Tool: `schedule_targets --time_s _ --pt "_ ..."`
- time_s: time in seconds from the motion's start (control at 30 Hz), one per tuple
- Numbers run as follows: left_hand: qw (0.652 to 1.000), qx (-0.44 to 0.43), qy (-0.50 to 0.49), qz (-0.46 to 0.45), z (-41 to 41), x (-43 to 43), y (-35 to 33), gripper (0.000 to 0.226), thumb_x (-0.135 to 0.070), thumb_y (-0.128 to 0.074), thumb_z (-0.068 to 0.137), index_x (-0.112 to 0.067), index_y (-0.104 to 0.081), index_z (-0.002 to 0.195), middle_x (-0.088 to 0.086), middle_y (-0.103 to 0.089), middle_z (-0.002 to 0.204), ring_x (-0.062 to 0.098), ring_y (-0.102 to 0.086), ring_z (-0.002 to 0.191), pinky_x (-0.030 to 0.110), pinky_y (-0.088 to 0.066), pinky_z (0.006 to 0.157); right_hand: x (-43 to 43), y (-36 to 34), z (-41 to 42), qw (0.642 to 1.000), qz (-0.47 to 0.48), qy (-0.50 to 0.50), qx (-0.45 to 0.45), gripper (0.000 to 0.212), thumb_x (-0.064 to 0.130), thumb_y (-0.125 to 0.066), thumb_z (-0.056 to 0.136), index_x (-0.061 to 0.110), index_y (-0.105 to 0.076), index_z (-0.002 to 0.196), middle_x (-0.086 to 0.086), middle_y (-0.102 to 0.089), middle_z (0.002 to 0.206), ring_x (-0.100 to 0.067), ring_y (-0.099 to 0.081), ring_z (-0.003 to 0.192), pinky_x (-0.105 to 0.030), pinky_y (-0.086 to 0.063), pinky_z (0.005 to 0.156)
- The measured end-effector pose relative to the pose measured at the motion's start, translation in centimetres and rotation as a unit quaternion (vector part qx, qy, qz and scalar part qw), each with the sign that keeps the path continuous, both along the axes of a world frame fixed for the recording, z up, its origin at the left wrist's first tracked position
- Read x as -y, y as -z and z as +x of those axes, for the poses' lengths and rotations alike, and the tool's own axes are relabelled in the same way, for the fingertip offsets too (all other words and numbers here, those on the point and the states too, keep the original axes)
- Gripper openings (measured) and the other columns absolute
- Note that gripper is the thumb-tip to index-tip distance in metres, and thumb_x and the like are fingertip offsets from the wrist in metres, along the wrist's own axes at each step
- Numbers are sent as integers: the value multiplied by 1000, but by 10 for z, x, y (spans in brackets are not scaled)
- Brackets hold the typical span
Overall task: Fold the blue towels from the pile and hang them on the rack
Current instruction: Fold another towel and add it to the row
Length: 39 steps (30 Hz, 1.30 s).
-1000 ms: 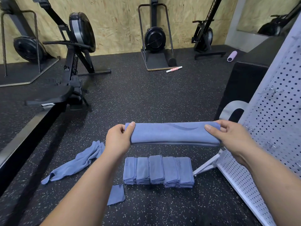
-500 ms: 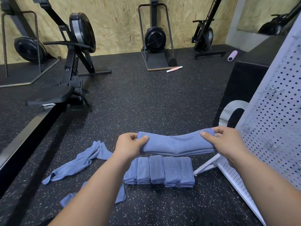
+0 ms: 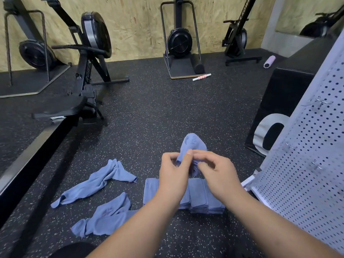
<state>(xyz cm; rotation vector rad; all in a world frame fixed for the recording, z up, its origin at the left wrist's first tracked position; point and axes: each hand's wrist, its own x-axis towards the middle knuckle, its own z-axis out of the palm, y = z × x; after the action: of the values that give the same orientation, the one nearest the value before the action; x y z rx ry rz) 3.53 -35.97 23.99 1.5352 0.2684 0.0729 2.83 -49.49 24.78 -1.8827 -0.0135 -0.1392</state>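
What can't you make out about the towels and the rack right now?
Head view only.
The count in the folded row: the left hand and right hand cover part.
The lower end of the held towel: behind both hands.
The rack: cut off by the right edge.
One end of the nearer loose towel: behind the left forearm.

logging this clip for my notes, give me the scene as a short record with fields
held towel: doubled over, raised above the floor
left hand: pinches the held towel
right hand: pinches the held towel
folded towels: row on the floor below the hands
loose towels: two on the floor, left of the row
rack: pegboard at right, no towel seen on it
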Motion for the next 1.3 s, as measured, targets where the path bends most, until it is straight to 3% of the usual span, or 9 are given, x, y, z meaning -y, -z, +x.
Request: schedule_targets --time_s 0.2,0.4,0.47,0.6,0.67,0.8,0.97,1.1,1.3 --pt "996 -26 1 -81 4 -7 9 28 -10 -74 93 -16 -58 116 7 -72 98 13 -65 73 48 -61 90 13 10 12 994 -36 101 -8 18 31 -67 101 45 -72 112 15 -64 123 -5 -64 109 -25 -48 91" --pt "963 -109 61 -239 8 -11 11 42 -7 -71 95 -16 -54 133 14 -71 121 18 -74 90 38 -63 84 15 15 21 957 256 -7 -136 39 22 -65 105 43 -62 139 12 -73 128 -16 -73 116 -51 -60 99" --pt "969 -126 87 -193 10 -18 19 54 -21 -78 94 -19 -51 141 13 -73 125 21 -75 101 37 -63 85 17 23 21 975 197 -8 -106 44 15 -69 102 43 -66 135 11 -72 130 -9 -70 117 -42 -61 99" --pt "974 -135 170 -60 1 -24 47 67 -21 -77 97 -30 -41 152 -4 -75 88 11 -73 76 36 -62 84 24 42 13 987 124 -31 -98 49 10 -72 99 43 -68 135 16 -71 126 5 -72 91 -15 -57 73" --pt "976 -142 167 -3 -3 -24 66 66 -19 -75 99 -35 -41 154 -2 -68 87 10 -68 74 35 -61 82 25 56 11 984 108 -54 -130 53 12 -72 100 49 -64 138 15 -69 132 3 -73 97 -19 -59 76" --pt "974 -153 139 92 -9 -27 105 67 -22 -73 98 -39 -39 154 3 -57 84 13 -55 68 30 -50 72 25 95 6 968 59 -77 -231 69 10 -74 96 60 -55 141 11 -57 141 -26 -68 117 -56 -59 99" --pt "958 -177 176 140 -15 -33 142 65 -26 -64 102 -54 -36 153 1 -52 80 14 -46 60 27 -44 60 16 140 5 971 -57 -65 -224 74 19 -82 91 51 -49 148 7 -50 142 -22 -76 90 -34 -49 92" --pt "962 -155 166 151 -8 -44 168 65 -18 -62 101 -56 -43 150 -2 -61 97 4 -50 63 26 -47 69 -4 170 11 979 -64 -39 -192 60 15 -82 89 55 -59 128 9 -72 110 0 -61 57 -21 -48 68" --pt "970 -139 113 162 16 -67 199 59 -12 -61 102 -50 -54 146 -8 -65 132 -6 -65 90 29 -57 91 -38 210 34 984 -115 -24 -130 38 21 -82 89 41 -71 120 20 -58 106 0 -59 68 -6 -39 71"
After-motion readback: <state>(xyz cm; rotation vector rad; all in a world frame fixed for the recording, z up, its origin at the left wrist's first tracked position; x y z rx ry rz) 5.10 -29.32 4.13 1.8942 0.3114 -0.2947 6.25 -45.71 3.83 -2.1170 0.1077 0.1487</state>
